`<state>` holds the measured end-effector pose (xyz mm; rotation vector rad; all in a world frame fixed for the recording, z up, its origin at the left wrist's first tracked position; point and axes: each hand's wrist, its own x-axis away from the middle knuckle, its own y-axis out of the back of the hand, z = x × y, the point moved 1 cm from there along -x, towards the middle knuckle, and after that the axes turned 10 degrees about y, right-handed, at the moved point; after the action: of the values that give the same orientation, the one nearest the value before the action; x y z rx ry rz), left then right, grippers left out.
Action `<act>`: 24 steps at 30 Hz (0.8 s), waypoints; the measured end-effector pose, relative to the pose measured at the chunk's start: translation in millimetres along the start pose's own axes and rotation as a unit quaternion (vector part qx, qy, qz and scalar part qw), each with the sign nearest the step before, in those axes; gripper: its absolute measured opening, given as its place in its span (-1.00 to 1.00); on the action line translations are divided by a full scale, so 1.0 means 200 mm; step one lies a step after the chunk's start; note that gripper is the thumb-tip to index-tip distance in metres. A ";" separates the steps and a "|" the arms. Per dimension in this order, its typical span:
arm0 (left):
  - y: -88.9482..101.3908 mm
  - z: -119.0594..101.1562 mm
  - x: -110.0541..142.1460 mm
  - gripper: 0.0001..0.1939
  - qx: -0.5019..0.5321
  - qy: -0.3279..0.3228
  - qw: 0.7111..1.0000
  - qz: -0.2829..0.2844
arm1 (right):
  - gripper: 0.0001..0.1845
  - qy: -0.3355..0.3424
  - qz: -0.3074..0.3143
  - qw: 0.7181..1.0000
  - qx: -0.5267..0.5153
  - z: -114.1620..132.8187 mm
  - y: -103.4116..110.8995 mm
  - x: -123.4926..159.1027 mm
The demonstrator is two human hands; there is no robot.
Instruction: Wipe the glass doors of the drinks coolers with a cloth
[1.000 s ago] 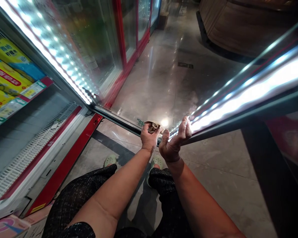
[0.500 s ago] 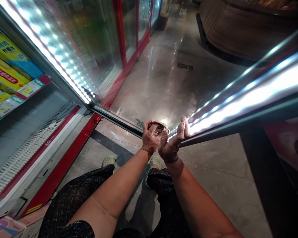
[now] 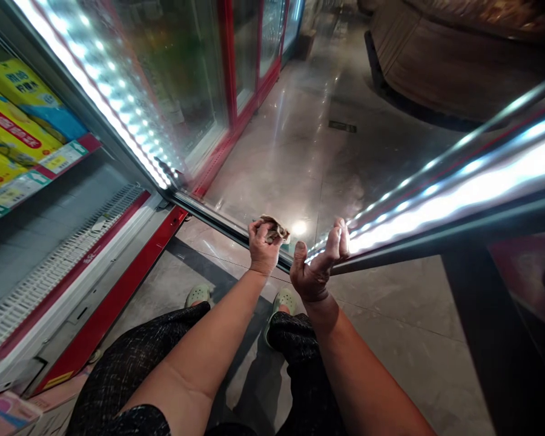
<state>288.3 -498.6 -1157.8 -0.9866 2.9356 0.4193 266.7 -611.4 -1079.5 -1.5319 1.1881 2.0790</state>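
Observation:
A crumpled brown cloth point(image 3: 275, 230) is bunched in my left hand point(image 3: 262, 248), which presses it to the lower part of the glass door point(image 3: 263, 163), just above the bottom frame. My right hand point(image 3: 320, 260) is closed around the door's lower right corner, its thumb on the near side and its fingers curled by the lit edge. Bright LED strips point(image 3: 458, 188) run up the right side of the door frame. The door stands swung out from the fridge.
To the left is the fridge interior, with yellow packages point(image 3: 22, 115) on a shelf and a white vent grille point(image 3: 63, 272) below. More red-framed fridges point(image 3: 231, 60) line the far left. A brown rounded counter point(image 3: 436, 66) stands beyond the glass. Pink boxes point(image 3: 9, 409) lie at lower left.
My left hand slid the cloth right along the bottom of the glass toward the corner, then back left. My right hand keeps its hold on the door corner.

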 end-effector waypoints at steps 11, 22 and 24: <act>0.02 0.10 -0.07 -0.71 0.012 -0.017 0.999 -0.037 | -0.12 0.010 0.002 1.000 -0.023 0.01 -0.02 0.00; 0.05 0.15 -0.15 -0.70 0.032 0.010 0.998 -0.045 | -0.12 -0.004 0.025 0.999 -0.027 0.03 -0.05 0.03; 0.07 0.18 -0.17 -0.69 0.048 0.055 0.995 -0.062 | -0.11 -0.004 0.027 0.999 -0.029 0.03 -0.05 0.03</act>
<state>304.7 -458.8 -1185.0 -1.2085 2.9349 0.2243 267.7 -601.3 -1088.9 -1.5314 1.1890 2.1704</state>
